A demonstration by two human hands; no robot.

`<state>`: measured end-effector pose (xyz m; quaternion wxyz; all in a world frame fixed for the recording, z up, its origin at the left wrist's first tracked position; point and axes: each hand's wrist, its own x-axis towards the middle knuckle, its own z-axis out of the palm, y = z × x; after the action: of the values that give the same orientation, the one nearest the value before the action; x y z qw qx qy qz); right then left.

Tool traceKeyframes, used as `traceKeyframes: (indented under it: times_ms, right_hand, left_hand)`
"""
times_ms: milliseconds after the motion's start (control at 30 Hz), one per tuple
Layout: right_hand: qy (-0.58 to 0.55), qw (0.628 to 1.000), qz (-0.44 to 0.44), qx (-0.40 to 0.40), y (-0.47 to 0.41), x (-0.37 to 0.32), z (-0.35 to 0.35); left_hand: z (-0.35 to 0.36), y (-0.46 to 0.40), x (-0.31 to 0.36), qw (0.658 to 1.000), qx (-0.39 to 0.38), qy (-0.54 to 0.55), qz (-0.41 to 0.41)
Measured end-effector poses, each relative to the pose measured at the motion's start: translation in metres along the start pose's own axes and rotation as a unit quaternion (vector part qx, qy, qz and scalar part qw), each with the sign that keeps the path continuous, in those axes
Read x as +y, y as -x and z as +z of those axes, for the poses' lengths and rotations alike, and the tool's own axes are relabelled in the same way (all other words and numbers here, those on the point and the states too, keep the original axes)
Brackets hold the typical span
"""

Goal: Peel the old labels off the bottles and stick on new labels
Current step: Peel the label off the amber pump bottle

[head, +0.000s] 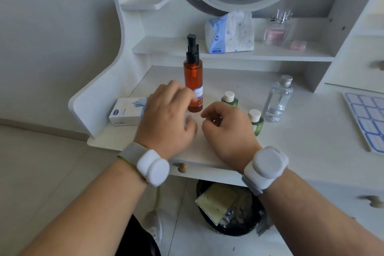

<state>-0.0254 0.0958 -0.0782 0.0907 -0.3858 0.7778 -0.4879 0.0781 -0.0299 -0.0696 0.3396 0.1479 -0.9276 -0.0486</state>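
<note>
Left hand [166,118] is held relaxed, fingertips at the new label [198,92] on the upright amber bottle [193,81]. Right hand [226,127] is loosely curled, holding nothing, above the bench [301,131].

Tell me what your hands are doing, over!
Left hand touching the new label on the orange pump bottle. Right hand loosely curled, holding nothing. Two green bottles beside it; nothing blocking.

Almost no legible text. Tissue pack [229,33] on shelf: small blue strip at bottom edge, print too blurred to read. Amber pump bottle [193,81] label, white box [126,111] logo: print present, unreadable. Label sheet [367,118]: blank cells.
</note>
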Motion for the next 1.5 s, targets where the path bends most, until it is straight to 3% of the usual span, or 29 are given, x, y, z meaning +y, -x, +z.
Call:
traceKeyframes:
  times_ms: [67, 133, 267, 433, 567, 700, 767, 867, 1133, 1500]
  right_hand:
    - [-0.005, 0.999, 0.019, 0.034, 0.002, 0.003, -0.002]
    - [-0.022, 0.998, 0.043, 0.051, 0.003, 0.004, -0.005]
    - [-0.012, 0.997, 0.072, 0.033, -0.003, 0.004, -0.007]
    - [0.029, 0.998, 0.061, 0.003, -0.005, 0.001, -0.002]
    - [0.004, 0.996, 0.085, -0.019, -0.016, -0.005, -0.006]
    - [0.029, 0.998, 0.056, -0.030, -0.032, -0.017, -0.002]
    - [0.048, 0.998, 0.046, -0.021, -0.039, -0.016, 0.002]
    - [0.034, 0.998, 0.046, 0.010, -0.043, -0.009, 0.008]
    - [0.055, 0.996, -0.013, 0.076, -0.041, 0.002, 0.015]
    - [0.024, 0.997, -0.043, 0.052, -0.041, 0.007, 0.009]
  left_hand:
    - [0.012, -0.006, 0.015, 0.998, -0.002, 0.058, 0.031]
    - [0.020, -0.012, 0.021, 0.998, 0.035, 0.048, 0.020]
    - [0.030, -0.023, 0.013, 0.978, 0.172, 0.067, -0.094]
    - [0.043, -0.023, 0.016, 0.976, 0.054, 0.121, -0.170]
    - [0.045, -0.027, 0.013, 0.958, 0.047, 0.157, -0.237]
    - [0.043, -0.034, 0.010, 0.956, -0.050, 0.100, -0.273]
    - [0.041, -0.036, 0.011, 0.961, -0.083, 0.084, -0.251]
    - [0.046, -0.034, 0.011, 0.970, -0.066, 0.100, -0.213]
    - [0.043, -0.030, 0.012, 0.961, -0.036, 0.151, -0.227]
    - [0.044, -0.026, 0.013, 0.966, -0.039, 0.116, -0.228]
